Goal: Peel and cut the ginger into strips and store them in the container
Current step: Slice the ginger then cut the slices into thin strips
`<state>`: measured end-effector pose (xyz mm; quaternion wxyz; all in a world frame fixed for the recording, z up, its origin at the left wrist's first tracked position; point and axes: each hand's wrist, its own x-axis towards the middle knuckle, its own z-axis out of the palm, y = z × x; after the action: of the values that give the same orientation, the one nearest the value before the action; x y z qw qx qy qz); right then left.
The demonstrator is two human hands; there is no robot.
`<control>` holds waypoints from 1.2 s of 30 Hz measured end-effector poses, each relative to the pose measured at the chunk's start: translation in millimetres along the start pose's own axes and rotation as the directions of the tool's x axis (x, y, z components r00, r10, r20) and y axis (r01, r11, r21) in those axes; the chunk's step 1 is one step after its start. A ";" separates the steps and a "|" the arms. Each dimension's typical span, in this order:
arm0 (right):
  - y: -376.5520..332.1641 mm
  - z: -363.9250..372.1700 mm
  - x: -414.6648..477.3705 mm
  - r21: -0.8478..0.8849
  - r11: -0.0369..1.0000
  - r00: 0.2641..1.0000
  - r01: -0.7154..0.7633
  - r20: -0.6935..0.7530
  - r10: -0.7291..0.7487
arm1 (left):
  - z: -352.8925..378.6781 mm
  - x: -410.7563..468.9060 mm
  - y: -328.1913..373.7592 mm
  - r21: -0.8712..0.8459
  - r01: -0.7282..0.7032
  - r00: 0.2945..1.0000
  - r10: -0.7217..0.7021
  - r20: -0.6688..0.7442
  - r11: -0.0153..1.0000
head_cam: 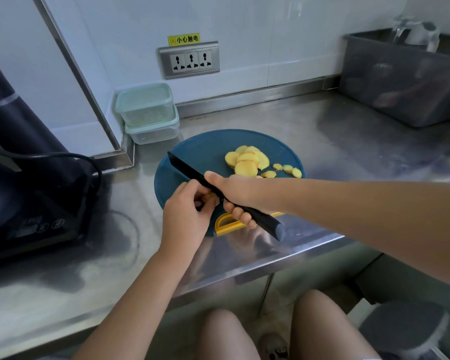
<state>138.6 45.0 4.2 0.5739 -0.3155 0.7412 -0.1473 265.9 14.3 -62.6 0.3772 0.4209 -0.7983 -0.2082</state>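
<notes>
A brushed stainless-steel desk (335, 141), dull and smeared with reflections, carries a round dark-blue plastic cutting board (205, 149) with a yellow D-shaped handle (226, 224) at its 6 o'clock edge.

The right hand (231, 193) is curled round the grip of an all-black knife (190, 172), thumb laid along the top. The matte, straight blade runs out toward 10 o'clock, its tip over the board's rim. The left hand (185, 216) has its fingertips bunched together, pinching a small pale-yellow ginger piece (210, 196) right against the blade near the handle. The piece is mostly hidden by the fingers, so its shape cannot be told.

At about 2 o'clock on the board lie the peeled ginger slices (244, 162): smooth, yellow, rounded coins overlapping in a loose heap. A few smaller, knobbly slices trail toward the 3 o'clock rim.

Off the board at 11 o'clock, in the wall corner, two square translucent containers (146, 105) with mint-green lids are stacked one on the other.

At 12 o'clock on the white wall is a metal-framed triple socket (190, 60). Above it a yellow label (183, 39) reads "小心触电".

At 9 o'clock stands a black appliance (24, 165) with a touch panel and a black cable (83, 158). At 2 o'clock, far back, sits a grey plastic bin (400, 81).
</notes>
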 end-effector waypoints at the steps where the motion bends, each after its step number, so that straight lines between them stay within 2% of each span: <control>1: 1.0 -0.5 0.0 0.002 1.000 1.000 0.002 -0.001 -0.002 | -0.8 -1.1 0.7 -0.010 0.002 1.000 -0.002 0.011 1.000; 5: 2.8 -3.3 -1.2 0.062 0.998 0.998 -0.007 0.066 0.003 | -2.4 -2.6 2.2 -0.023 0.013 0.999 -0.012 0.037 1.000; 9: 1.1 -1.6 -8.0 -0.061 0.998 0.999 0.004 -0.046 -0.007 | -1.1 -2.6 4.9 -0.009 0.030 0.999 -0.029 0.023 1.000; 14: 1.8 1.8 -12.9 -0.095 0.995 0.994 0.010 -0.107 -0.020 | 0.0 -5.4 8.5 0.025 0.009 1.000 -0.009 0.000 1.000; 18: -0.8 5.4 -12.5 -0.104 0.995 0.995 0.001 -0.098 -0.012 | 1.5 -5.1 7.9 0.086 0.003 1.000 -0.004 0.009 0.996; 24: -9.8 10.4 -11.0 -0.129 0.991 0.990 0.030 -0.136 -0.048 | 0.8 -2.7 4.4 0.061 -0.006 1.000 0.005 0.009 0.998; 36: -11.2 -0.9 -5.1 0.001 0.999 0.997 0.053 -0.064 -0.052 | 1.6 -2.4 10.3 0.051 0.029 0.999 -0.030 0.014 0.998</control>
<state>141.8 39.6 14.8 0.5463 -0.3291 0.7504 -0.1735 260.3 22.1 -57.9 0.3574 0.4406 -0.7997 -0.1966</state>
